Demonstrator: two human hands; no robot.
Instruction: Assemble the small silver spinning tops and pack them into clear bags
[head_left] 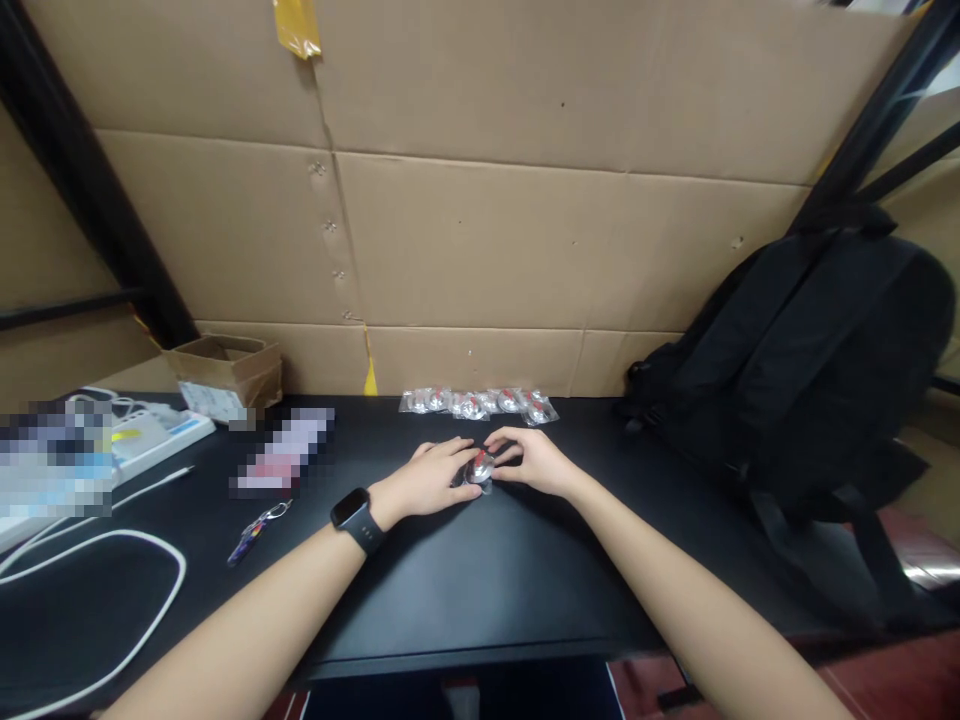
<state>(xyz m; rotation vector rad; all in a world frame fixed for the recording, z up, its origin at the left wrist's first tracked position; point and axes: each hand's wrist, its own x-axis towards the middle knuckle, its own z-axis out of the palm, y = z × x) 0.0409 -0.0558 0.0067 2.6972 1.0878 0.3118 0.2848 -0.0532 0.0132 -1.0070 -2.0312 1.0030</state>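
A shiny silver round item with a red mark point(481, 466), in clear wrapping, lies on the black table point(465, 590) between my hands. My left hand point(431, 478), with a black watch on the wrist, rests at its left side, fingers around the wrapping's edge. On the right, the curled fingers of my right hand point(534, 462) touch the item's right edge. Behind them, several similar wrapped silver items point(471, 404) lie in a row by the cardboard wall.
A black backpack point(817, 350) stands at the right. Leftward are a small cardboard box point(259, 375), a keychain point(255, 532), a blurred flat item point(289, 450), a white cable point(176, 570) and a white box point(169, 445). Cardboard point(480, 240) walls the back.
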